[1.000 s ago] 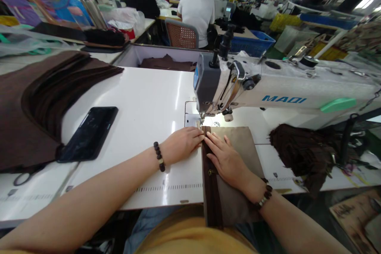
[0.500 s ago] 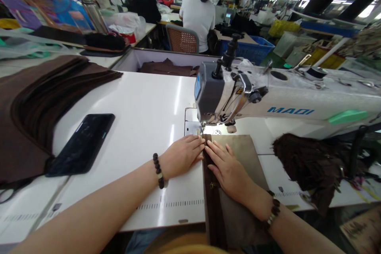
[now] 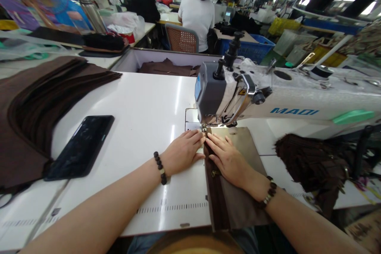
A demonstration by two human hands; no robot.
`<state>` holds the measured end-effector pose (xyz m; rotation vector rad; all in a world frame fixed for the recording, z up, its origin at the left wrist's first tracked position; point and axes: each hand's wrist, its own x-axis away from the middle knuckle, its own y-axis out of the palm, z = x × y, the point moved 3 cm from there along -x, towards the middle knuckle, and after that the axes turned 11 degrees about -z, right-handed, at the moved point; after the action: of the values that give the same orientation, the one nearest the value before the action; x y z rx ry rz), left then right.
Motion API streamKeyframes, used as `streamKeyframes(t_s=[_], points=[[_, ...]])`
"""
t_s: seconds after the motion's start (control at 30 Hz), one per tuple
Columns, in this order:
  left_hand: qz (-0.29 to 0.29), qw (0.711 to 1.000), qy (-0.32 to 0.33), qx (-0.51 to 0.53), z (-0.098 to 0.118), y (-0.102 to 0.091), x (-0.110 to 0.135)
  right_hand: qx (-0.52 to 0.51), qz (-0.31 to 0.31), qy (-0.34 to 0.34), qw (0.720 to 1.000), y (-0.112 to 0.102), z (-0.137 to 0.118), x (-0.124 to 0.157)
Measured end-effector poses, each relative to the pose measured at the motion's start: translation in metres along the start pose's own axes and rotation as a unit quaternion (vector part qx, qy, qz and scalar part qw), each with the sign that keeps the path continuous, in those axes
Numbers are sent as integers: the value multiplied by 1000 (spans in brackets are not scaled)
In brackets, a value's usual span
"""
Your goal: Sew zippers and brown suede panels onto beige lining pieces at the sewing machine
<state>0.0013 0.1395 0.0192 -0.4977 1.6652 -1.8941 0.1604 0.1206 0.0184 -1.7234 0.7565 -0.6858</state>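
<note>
A brown fabric panel (image 3: pixel 244 206) with a dark zipper (image 3: pixel 218 198) along its left edge lies under the head of a sewing machine (image 3: pixel 214 91). The zipper's brass-coloured pull (image 3: pixel 214 173) shows beside my right thumb. My left hand (image 3: pixel 184 151) rests at the panel's left edge, fingertips on the zipper close to the presser foot (image 3: pixel 204 128). Flat on the fabric, my right hand (image 3: pixel 230 160) has its fingers stretched out toward the needle area. Both hands press rather than grip, and the fabric under the right palm is hidden.
On the left lie a phone (image 3: pixel 81 147) and a stack of brown cut pieces (image 3: pixel 26 115). A bundle of dark brown pieces (image 3: pixel 309 166) sits on the right. Behind the machine is a bin with brown fabric (image 3: pixel 169 67). A seated person (image 3: pixel 197 12) is farther back.
The panel has moved forward under the machine, its near edge now at the table's front. My hands stay near the needle, fingertips slightly farther forward.
</note>
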Motion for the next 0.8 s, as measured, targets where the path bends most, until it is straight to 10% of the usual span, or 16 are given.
streamKeyframes(t_s=[0.2, 0.37, 0.53, 0.8], points=[[-30, 999, -4, -41, 11, -12, 2, 11, -14, 5, 1000, -4, -2, 0], [-78, 994, 65, -36, 66, -24, 27, 2, -21, 2, 1000, -4, -2, 1], [6, 993, 106, 44, 114, -15, 52, -16, -22, 5, 1000, -4, -2, 2], [101, 987, 101, 69, 120, -8, 60, -4, -13, -3, 1000, -5, -4, 2]])
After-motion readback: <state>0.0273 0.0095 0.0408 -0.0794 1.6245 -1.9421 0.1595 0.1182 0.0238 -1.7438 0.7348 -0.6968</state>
